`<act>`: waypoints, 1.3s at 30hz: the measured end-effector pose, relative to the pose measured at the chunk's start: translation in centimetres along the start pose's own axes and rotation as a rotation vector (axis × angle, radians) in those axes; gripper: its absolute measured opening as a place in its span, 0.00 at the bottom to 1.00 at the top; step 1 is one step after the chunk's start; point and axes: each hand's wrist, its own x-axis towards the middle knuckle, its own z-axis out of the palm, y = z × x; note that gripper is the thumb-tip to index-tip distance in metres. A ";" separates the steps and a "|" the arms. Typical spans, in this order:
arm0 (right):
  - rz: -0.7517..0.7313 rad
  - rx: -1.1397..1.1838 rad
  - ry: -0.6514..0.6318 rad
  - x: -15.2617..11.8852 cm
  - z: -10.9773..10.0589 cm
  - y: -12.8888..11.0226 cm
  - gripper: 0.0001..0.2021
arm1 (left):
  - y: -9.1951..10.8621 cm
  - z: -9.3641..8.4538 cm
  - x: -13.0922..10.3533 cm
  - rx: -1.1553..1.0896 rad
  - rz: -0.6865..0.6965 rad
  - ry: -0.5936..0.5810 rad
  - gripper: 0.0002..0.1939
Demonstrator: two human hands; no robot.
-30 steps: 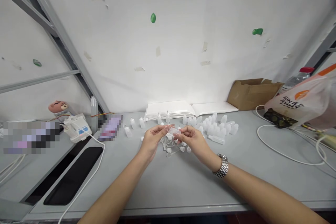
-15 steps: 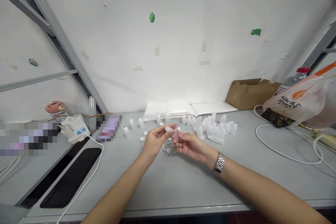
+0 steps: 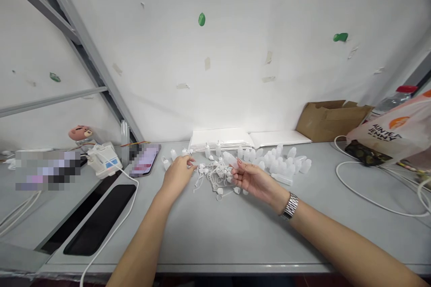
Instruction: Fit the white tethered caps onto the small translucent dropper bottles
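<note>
My right hand (image 3: 254, 181) is closed on a small translucent plastic bottle (image 3: 230, 158), its thumb and fingertips around the bottle's lower end. The bottle is tilted, its other end pointing up and left. My left hand (image 3: 178, 172) is to the left, low over the table, with its fingers apart and bent, and I see nothing held in it. Between the hands lies a tangled pile of white caps with ring straps (image 3: 215, 175). Several capped bottles (image 3: 207, 151) stand behind the left hand and the pile. A heap of uncapped bottles (image 3: 279, 161) is right of the right hand.
White flat sheets (image 3: 218, 136) are stacked against the wall. At the back right are a cardboard box (image 3: 332, 121) and a plastic bag (image 3: 393, 130), with a white cable (image 3: 367, 206) before them. A phone (image 3: 145, 160), power strip (image 3: 104, 160) and black pad (image 3: 100, 219) lie left.
My left hand has let go of the bottle and moved left, away from my right hand. The right hand still holds the bottle. The view has shifted slightly.
</note>
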 end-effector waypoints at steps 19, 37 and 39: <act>-0.001 -0.054 0.010 -0.3 0.4 0.0 0.08 | 1.0 2.9 -1.1 0.142 0.358 -0.154 0.16; 0.014 -0.033 0.010 -0.2 0.2 0.2 0.07 | 0.1 1.7 -0.4 0.035 0.494 -0.293 0.20; 0.019 -0.031 0.015 -0.2 0.2 0.3 0.07 | -0.1 1.9 -0.2 0.058 0.517 -0.314 0.19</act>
